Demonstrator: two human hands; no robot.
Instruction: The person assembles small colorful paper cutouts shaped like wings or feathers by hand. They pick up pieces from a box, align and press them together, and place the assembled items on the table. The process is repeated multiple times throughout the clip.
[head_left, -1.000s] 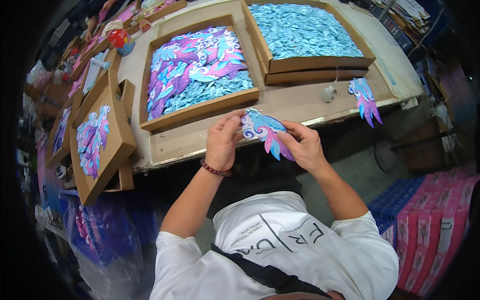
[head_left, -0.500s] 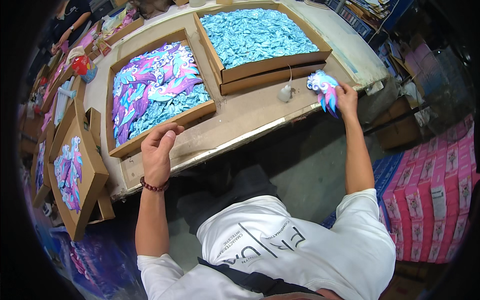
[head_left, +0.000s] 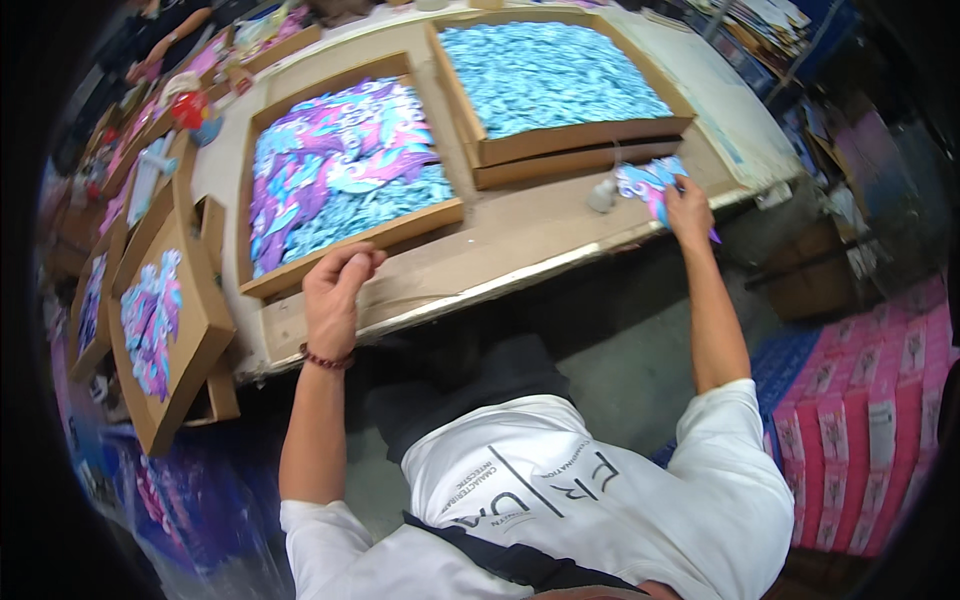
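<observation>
Pink-and-blue cutout (head_left: 648, 186) sits near the table's (head_left: 520, 235) right edge — right hand (head_left: 688, 205) presses flat on it. Left hand (head_left: 335, 295), fingers loosely curled and holding nothing, hovers by the purple-filled tray (head_left: 350, 240).

Person wears a white short-sleeved T-shirt (head_left: 590, 500) with dark printed lettering and thin lines across the front. Dark strap (head_left: 520, 560) crosses the chest. Bead bracelet (head_left: 327, 359), dark red, on the wrist below the left hand (head_left: 335, 295) fingers. Forearms bare.
</observation>
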